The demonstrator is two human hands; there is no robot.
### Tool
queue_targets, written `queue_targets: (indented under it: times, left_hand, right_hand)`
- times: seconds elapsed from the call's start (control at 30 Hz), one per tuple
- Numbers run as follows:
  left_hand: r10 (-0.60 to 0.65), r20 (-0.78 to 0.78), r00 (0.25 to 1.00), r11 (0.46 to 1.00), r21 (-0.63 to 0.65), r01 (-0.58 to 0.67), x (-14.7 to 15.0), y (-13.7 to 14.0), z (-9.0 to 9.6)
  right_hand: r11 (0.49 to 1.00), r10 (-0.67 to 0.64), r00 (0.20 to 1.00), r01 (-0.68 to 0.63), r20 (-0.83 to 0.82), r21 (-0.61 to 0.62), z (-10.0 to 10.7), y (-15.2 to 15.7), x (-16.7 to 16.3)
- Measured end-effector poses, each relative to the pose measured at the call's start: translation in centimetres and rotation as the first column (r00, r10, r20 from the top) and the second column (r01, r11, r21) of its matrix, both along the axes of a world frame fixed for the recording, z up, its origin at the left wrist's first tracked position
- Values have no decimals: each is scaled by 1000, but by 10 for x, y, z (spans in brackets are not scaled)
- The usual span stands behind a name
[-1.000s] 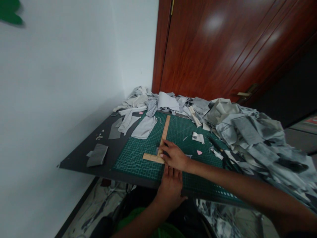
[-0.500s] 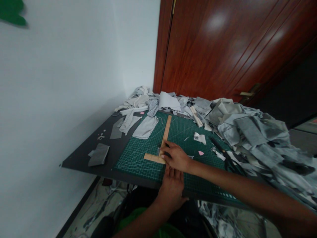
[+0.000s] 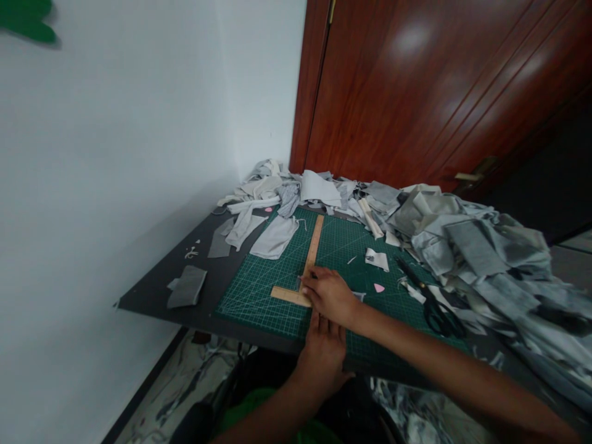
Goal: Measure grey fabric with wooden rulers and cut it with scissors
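Note:
A wooden L-shaped ruler (image 3: 315, 240) lies on the green cutting mat (image 3: 254, 308), its short arm pointing left. At the ruler's corner my right hand (image 3: 330, 297) is closed, the fingertips pinched together over the wood. A small dark thing shows at those fingers, too small to name. Just below, my left hand (image 3: 325, 348) lies with its fingers stretched forward on the mat's near part, the thumb by the table edge. Its fingertips are partly hidden under my right hand. A small bit of pale fabric (image 3: 359, 296) shows just beyond my right wrist.
Black-handled scissors (image 3: 432, 302) lie at the right, beside a large heap of grey fabric (image 3: 481, 240). More fabric scraps (image 3: 259, 185) line the back. A pink chalk piece (image 3: 379, 288) and a white scrap (image 3: 377, 259) rest on the mat. Folded grey cloth (image 3: 187, 287) lies left.
My right hand's fingers have shifted slightly at the ruler's corner. The whole view has moved a little; my left hand and the ruler keep their places on the mat.

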State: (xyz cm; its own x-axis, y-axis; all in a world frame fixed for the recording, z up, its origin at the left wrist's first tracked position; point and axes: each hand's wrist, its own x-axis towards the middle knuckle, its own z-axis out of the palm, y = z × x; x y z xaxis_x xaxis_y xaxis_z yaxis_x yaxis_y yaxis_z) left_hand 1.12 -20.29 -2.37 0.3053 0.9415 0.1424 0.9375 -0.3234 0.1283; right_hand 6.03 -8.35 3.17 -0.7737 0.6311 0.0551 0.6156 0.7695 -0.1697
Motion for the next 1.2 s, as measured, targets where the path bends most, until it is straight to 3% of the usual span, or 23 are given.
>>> queue_targets:
  times: [0.2, 0.5, 0.77, 1.2]
  left_hand:
    - [-39, 50, 998, 998, -52, 41, -2, -1, 3]
    - [-55, 109, 992, 994, -93, 66, -5, -2, 3]
    - [-55, 95, 994, 998, -34, 59, -3, -1, -7]
    - [-72, 128, 989, 996, -37, 77, -4, -3, 3]
  right_hand:
    - [994, -91, 995, 89, 26, 60, 4, -9, -8]
    - [984, -177, 976, 171, -131, -56, 1, -7, -9]
    - [987, -129, 962, 100, -241, -129, -11, -3, -4]
    - [984, -121, 953, 79, -276, -158, -18, -3, -1]
